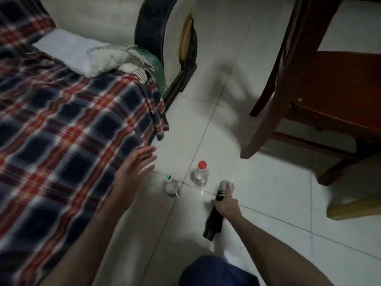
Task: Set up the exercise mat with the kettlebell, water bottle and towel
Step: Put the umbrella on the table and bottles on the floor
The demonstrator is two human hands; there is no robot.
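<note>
Here: three bottles on floor (268, 193); right hand (226, 207) grip holding dark bottle (214, 219); left hand (132, 174) grip wide.

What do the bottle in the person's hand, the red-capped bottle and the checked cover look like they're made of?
Dark bottle in the right hand: opaque matte black, perhaps coated metal or hard plastic; the look leaves it open. Red-capped bottle: see-through body, likely clear plastic. Plaid cover: woven fabric, judging by its soft folds at the hanging corner.
</note>
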